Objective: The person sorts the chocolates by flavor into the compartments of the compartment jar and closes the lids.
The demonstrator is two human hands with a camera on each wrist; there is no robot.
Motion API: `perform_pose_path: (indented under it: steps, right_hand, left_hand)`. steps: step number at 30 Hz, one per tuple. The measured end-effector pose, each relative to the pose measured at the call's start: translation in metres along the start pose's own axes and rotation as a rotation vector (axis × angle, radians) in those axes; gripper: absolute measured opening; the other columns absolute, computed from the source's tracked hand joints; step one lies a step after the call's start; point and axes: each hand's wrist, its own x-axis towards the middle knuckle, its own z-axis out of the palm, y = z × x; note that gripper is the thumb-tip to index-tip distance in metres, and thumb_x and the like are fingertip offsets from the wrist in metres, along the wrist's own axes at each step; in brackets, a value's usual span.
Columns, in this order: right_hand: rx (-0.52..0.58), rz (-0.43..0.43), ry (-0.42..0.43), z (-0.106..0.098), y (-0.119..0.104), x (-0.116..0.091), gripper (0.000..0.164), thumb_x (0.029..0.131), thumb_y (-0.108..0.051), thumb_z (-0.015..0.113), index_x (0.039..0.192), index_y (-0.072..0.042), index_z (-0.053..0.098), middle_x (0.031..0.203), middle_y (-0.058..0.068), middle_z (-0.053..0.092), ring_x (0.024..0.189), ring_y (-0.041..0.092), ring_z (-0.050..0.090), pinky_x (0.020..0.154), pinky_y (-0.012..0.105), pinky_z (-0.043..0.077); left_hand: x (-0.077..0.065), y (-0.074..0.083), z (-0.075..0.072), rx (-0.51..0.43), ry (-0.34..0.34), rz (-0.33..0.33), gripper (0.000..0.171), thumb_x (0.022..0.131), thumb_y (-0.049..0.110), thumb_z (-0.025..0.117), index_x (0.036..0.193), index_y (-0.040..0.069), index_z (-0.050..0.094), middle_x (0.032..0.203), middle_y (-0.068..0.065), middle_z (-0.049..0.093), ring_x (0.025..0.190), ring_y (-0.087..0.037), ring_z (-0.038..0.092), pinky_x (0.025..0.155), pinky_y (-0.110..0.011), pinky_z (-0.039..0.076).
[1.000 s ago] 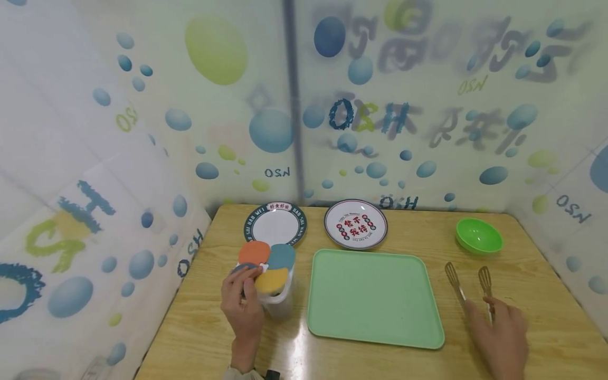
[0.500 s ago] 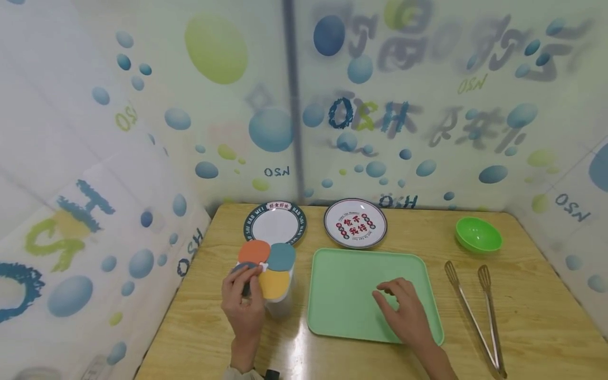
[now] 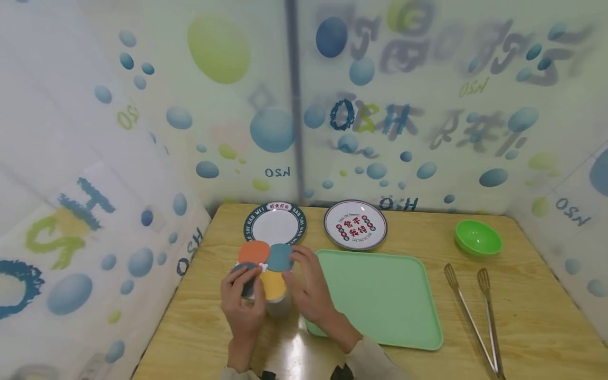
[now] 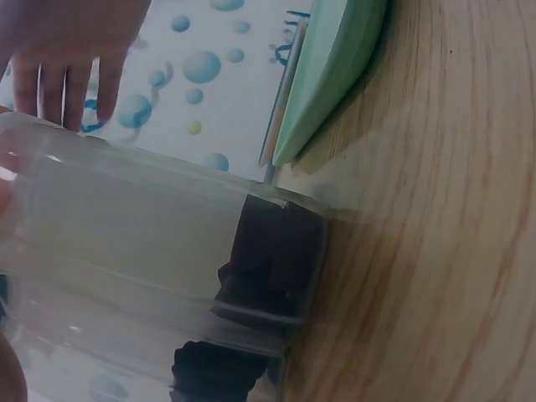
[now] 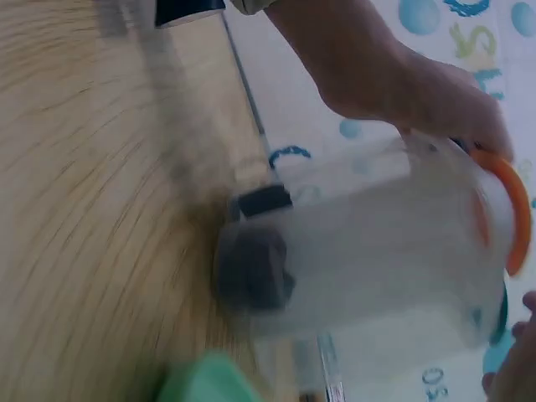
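A clear plastic storage canister [image 4: 134, 218] stands on the table, with dark chunks [image 4: 272, 260] at the bottom of its compartments. Orange [image 3: 254, 252], teal [image 3: 281, 257], yellow [image 3: 273, 286] and dark blue lid flaps [image 3: 247, 288] cover its top. My left hand [image 3: 242, 311] grips the canister top at the dark blue flap, fingertips near the white centre piece. From the other side, my right hand [image 3: 311, 290] reaches to the teal and yellow flaps, its fingers spread and right at the lid's edge. The right wrist view is blurred.
A pale green tray [image 3: 380, 301] lies right of the canister, partly behind my right forearm. Two plates, one dark-rimmed [image 3: 275, 226] and one with red print [image 3: 355, 224], sit behind. At the right are a green bowl [image 3: 478, 237] and metal tongs [image 3: 491, 322].
My right hand has let go of the tongs, which now lie on the table, and has crossed left over the tray to the canister. My left hand has stayed on the canister.
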Motion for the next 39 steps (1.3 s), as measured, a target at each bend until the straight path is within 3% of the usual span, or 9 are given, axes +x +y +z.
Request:
perform_pose_path:
  steps: [6, 18, 22, 28, 34, 39]
  right_hand:
    - [0.024, 0.014, -0.006, 0.023, -0.001, 0.001, 0.035, 0.099, -0.027, 0.056, 0.130, -0.010, 0.055, 0.150, 0.005, 0.046, 0.148, 0.028, 0.033, 0.115, 0.050, 0.037]
    - [0.218, 0.021, 0.001, 0.037, 0.005, 0.002, 0.033, 0.100, -0.022, 0.056, 0.131, -0.012, 0.054, 0.154, 0.006, 0.039, 0.151, 0.031, 0.024, 0.120, 0.049, 0.030]
    - [0.192, 0.004, 0.008, 0.036, 0.004, 0.000, 0.031, 0.099, -0.019, 0.056, 0.129, -0.012, 0.056, 0.153, 0.006, 0.041, 0.150, 0.034, 0.026, 0.119, 0.052, 0.032]
    - [0.170, -0.005, 0.002, 0.033, 0.008, -0.003, 0.030, 0.099, -0.019, 0.055, 0.128, -0.012, 0.057, 0.154, 0.007, 0.041, 0.150, 0.035, 0.026, 0.118, 0.051, 0.033]
    - [0.068, -0.027, -0.005, 0.031, 0.009, -0.001, 0.030, 0.100, -0.023, 0.052, 0.128, -0.013, 0.057, 0.153, 0.005, 0.042, 0.149, 0.030, 0.029, 0.116, 0.053, 0.035]
    - [0.019, -0.045, -0.015, 0.020, 0.006, 0.000, 0.028, 0.100, -0.024, 0.054, 0.124, -0.012, 0.060, 0.152, 0.006, 0.046, 0.148, 0.031, 0.032, 0.114, 0.057, 0.036]
  left_hand:
    - [-0.003, -0.001, 0.002, 0.002, 0.013, 0.006, 0.019, 0.075, -0.007, 0.068, 0.093, -0.005, 0.074, 0.089, -0.018, 0.071, 0.100, -0.038, 0.060, 0.102, -0.021, 0.047]
    - [0.013, 0.003, 0.002, -0.033, 0.095, 0.073, 0.009, 0.078, -0.004, 0.064, 0.080, -0.011, 0.068, 0.078, -0.021, 0.069, 0.089, -0.040, 0.059, 0.099, -0.026, 0.046]
    - [0.012, 0.002, 0.003, -0.050, 0.096, 0.098, 0.007, 0.078, -0.005, 0.064, 0.072, -0.009, 0.067, 0.076, -0.023, 0.069, 0.081, -0.037, 0.061, 0.098, -0.031, 0.045]
    - [0.006, 0.006, 0.005, -0.008, 0.091, 0.054, 0.006, 0.076, -0.007, 0.062, 0.072, -0.009, 0.065, 0.079, -0.024, 0.070, 0.086, -0.037, 0.061, 0.101, -0.030, 0.042]
    - [0.006, 0.008, 0.004, 0.006, 0.072, 0.044, 0.005, 0.077, -0.008, 0.062, 0.073, -0.009, 0.065, 0.080, -0.025, 0.070, 0.086, -0.037, 0.061, 0.102, -0.031, 0.042]
    - [0.004, 0.005, 0.000, -0.002, 0.019, 0.017, 0.005, 0.076, -0.006, 0.062, 0.075, -0.007, 0.067, 0.084, -0.024, 0.071, 0.092, -0.036, 0.061, 0.107, -0.033, 0.039]
